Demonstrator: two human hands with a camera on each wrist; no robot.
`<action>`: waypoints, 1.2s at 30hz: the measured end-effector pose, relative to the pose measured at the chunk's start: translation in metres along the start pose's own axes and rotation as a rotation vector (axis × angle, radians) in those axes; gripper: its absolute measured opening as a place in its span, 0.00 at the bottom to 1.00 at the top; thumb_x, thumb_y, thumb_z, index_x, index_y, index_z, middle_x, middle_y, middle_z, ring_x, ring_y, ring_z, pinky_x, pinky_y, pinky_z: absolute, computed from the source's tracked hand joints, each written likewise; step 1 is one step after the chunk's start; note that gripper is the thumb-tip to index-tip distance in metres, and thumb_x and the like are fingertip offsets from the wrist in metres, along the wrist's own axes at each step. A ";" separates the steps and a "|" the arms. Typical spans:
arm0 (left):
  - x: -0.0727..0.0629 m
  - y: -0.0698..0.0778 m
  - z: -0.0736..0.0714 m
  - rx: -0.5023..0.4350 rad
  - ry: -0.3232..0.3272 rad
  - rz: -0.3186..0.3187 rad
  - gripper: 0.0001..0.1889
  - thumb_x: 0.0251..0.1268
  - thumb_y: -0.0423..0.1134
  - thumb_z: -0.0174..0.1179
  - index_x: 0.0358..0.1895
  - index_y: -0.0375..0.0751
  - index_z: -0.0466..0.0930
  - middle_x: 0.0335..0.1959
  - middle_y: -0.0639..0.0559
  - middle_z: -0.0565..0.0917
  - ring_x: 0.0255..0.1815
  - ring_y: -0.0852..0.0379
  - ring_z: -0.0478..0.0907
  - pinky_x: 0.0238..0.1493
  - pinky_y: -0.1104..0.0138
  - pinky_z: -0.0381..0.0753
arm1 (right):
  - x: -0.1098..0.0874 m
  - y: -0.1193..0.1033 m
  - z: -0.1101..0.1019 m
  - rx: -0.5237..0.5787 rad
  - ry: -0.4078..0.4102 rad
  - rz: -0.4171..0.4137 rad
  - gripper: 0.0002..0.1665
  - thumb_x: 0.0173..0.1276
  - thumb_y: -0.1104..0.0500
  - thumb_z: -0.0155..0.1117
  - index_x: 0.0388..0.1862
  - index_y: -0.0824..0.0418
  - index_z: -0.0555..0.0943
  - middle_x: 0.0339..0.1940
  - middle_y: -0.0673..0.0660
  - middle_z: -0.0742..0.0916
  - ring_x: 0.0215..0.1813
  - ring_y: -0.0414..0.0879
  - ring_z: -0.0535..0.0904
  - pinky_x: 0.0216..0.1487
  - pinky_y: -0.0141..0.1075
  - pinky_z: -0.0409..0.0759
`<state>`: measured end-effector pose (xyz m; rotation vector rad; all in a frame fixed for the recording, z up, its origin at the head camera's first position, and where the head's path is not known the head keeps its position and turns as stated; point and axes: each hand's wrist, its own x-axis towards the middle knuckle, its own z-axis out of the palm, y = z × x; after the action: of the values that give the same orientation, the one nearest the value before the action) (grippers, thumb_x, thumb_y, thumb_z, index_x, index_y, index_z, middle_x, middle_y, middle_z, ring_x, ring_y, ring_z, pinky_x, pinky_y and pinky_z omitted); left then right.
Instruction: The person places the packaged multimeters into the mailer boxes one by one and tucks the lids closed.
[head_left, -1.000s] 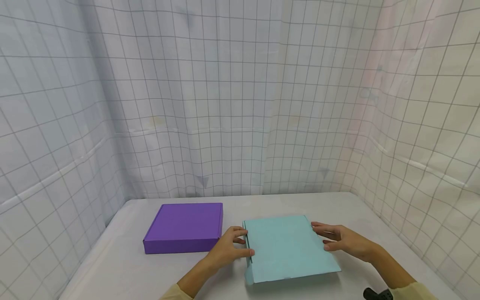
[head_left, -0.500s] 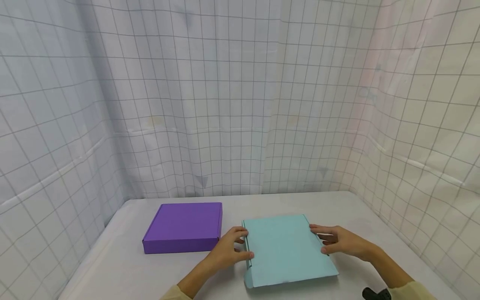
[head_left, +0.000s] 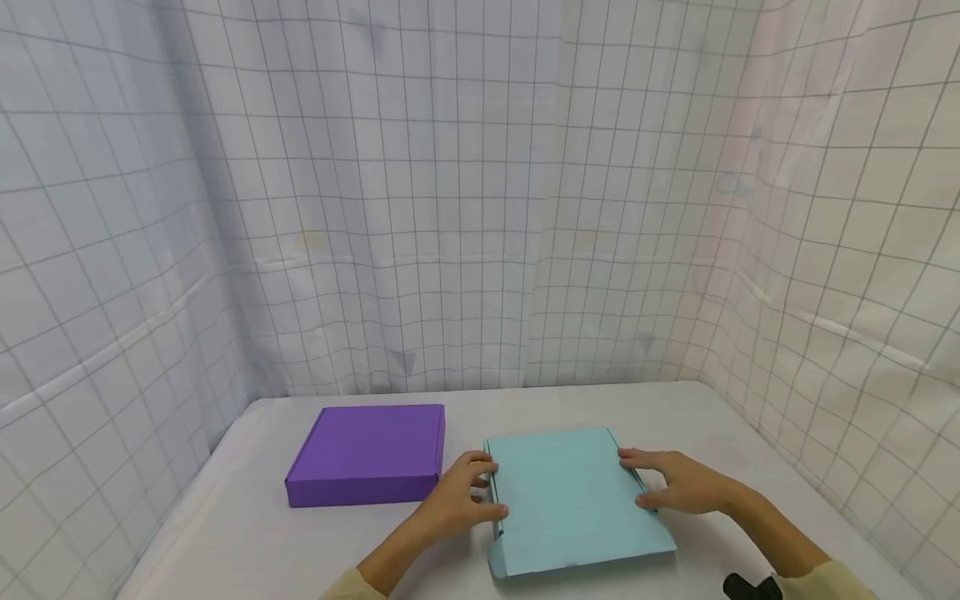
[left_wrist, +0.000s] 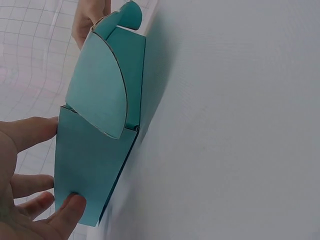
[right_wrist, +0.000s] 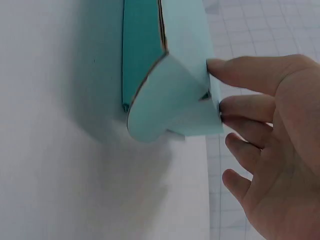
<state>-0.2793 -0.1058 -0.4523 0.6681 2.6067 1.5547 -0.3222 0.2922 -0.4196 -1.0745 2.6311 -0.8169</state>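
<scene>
A light-teal cardboard mailer box (head_left: 570,492) lies on the white table, right of centre. Its lid is down over the box, but the front flap juts out past the front. In the left wrist view a rounded side tab (left_wrist: 97,80) stands outside the box's corner; another rounded tab (right_wrist: 165,100) shows in the right wrist view. My left hand (head_left: 453,500) touches the left side, fingers spread along the wall and thumb near the top edge. Along the lid's right edge, my right hand (head_left: 690,483) rests its fingertips and thumb, not wrapped around the box.
A closed purple box (head_left: 367,442) sits to the left on the same table (head_left: 300,550), close to my left hand. White grid-patterned curtains (head_left: 480,208) enclose the table at the back and both sides. A dark object (head_left: 752,587) shows by the right sleeve.
My right hand has come in to meet the box's right edge, its thumb shifting slightly left. The teal box's front flap has dipped a little. My left hand has stayed nearly in place.
</scene>
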 end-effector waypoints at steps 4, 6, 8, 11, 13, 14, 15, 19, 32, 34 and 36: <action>-0.003 -0.001 0.003 -0.022 0.024 -0.039 0.37 0.59 0.38 0.77 0.69 0.26 0.71 0.71 0.33 0.64 0.61 0.36 0.75 0.58 0.51 0.82 | 0.004 -0.016 0.008 -0.116 0.036 -0.046 0.38 0.74 0.44 0.67 0.71 0.68 0.75 0.76 0.62 0.73 0.75 0.67 0.66 0.69 0.63 0.67; -0.004 -0.001 0.004 -0.025 0.035 -0.052 0.38 0.59 0.39 0.77 0.70 0.28 0.70 0.71 0.32 0.64 0.60 0.36 0.76 0.57 0.51 0.82 | 0.005 -0.022 0.012 -0.109 0.037 -0.073 0.38 0.74 0.42 0.67 0.72 0.66 0.75 0.76 0.61 0.73 0.75 0.65 0.67 0.69 0.63 0.67; -0.004 0.000 0.004 -0.026 0.037 -0.061 0.39 0.60 0.39 0.77 0.71 0.29 0.70 0.70 0.32 0.65 0.60 0.36 0.76 0.56 0.51 0.83 | 0.007 -0.027 0.016 -0.094 0.021 -0.093 0.39 0.73 0.41 0.67 0.74 0.63 0.75 0.77 0.57 0.73 0.75 0.63 0.67 0.69 0.64 0.67; -0.006 0.002 0.005 -0.028 0.034 -0.074 0.38 0.60 0.40 0.77 0.71 0.30 0.70 0.69 0.31 0.66 0.60 0.36 0.77 0.55 0.51 0.84 | 0.008 -0.030 0.021 -0.078 -0.022 -0.116 0.40 0.71 0.42 0.70 0.75 0.58 0.75 0.77 0.54 0.73 0.77 0.61 0.65 0.71 0.62 0.67; -0.007 0.002 0.005 -0.033 0.033 -0.084 0.38 0.61 0.40 0.77 0.71 0.30 0.70 0.69 0.32 0.67 0.60 0.36 0.77 0.54 0.52 0.84 | 0.008 -0.030 0.023 -0.080 -0.045 -0.132 0.40 0.69 0.41 0.71 0.76 0.57 0.74 0.78 0.53 0.73 0.78 0.60 0.64 0.72 0.58 0.66; -0.007 0.002 0.006 -0.032 0.034 -0.089 0.38 0.61 0.40 0.77 0.71 0.30 0.70 0.68 0.32 0.67 0.60 0.36 0.77 0.54 0.52 0.84 | 0.008 -0.030 0.024 -0.080 -0.053 -0.139 0.41 0.69 0.41 0.71 0.76 0.56 0.74 0.78 0.52 0.73 0.78 0.59 0.64 0.73 0.57 0.66; -0.007 0.002 0.006 -0.029 0.036 -0.095 0.38 0.61 0.40 0.77 0.71 0.30 0.70 0.69 0.32 0.67 0.60 0.36 0.77 0.54 0.52 0.84 | 0.009 -0.030 0.025 -0.085 -0.055 -0.149 0.41 0.68 0.41 0.72 0.75 0.57 0.75 0.77 0.53 0.73 0.78 0.59 0.64 0.73 0.55 0.66; -0.008 0.003 0.008 -0.003 0.051 -0.112 0.40 0.61 0.40 0.76 0.73 0.30 0.68 0.68 0.32 0.68 0.59 0.36 0.78 0.52 0.51 0.85 | 0.010 -0.029 0.026 -0.108 -0.046 -0.168 0.42 0.68 0.39 0.72 0.75 0.57 0.75 0.76 0.53 0.74 0.77 0.60 0.65 0.73 0.55 0.66; -0.035 0.020 0.014 0.001 0.009 -0.270 0.33 0.60 0.40 0.76 0.62 0.29 0.71 0.47 0.44 0.76 0.46 0.46 0.81 0.48 0.47 0.82 | 0.017 -0.037 0.021 -0.095 -0.102 -0.096 0.44 0.62 0.40 0.77 0.73 0.57 0.77 0.75 0.51 0.75 0.76 0.57 0.66 0.71 0.71 0.57; -0.041 0.022 0.015 -0.067 -0.008 -0.302 0.27 0.61 0.39 0.75 0.56 0.32 0.71 0.45 0.45 0.75 0.42 0.48 0.81 0.47 0.49 0.81 | 0.017 -0.038 0.020 -0.095 -0.102 -0.086 0.44 0.61 0.40 0.78 0.73 0.57 0.78 0.75 0.51 0.75 0.76 0.57 0.66 0.71 0.73 0.54; -0.047 0.023 0.016 -0.127 -0.023 -0.327 0.23 0.61 0.37 0.74 0.51 0.33 0.71 0.43 0.45 0.74 0.39 0.50 0.80 0.46 0.52 0.81 | 0.016 -0.038 0.019 -0.095 -0.100 -0.082 0.45 0.60 0.40 0.78 0.72 0.57 0.78 0.74 0.51 0.76 0.76 0.57 0.67 0.71 0.73 0.53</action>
<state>-0.2247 -0.1005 -0.4498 0.2337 2.4205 1.5771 -0.3045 0.2502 -0.4136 -1.2214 2.5803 -0.6420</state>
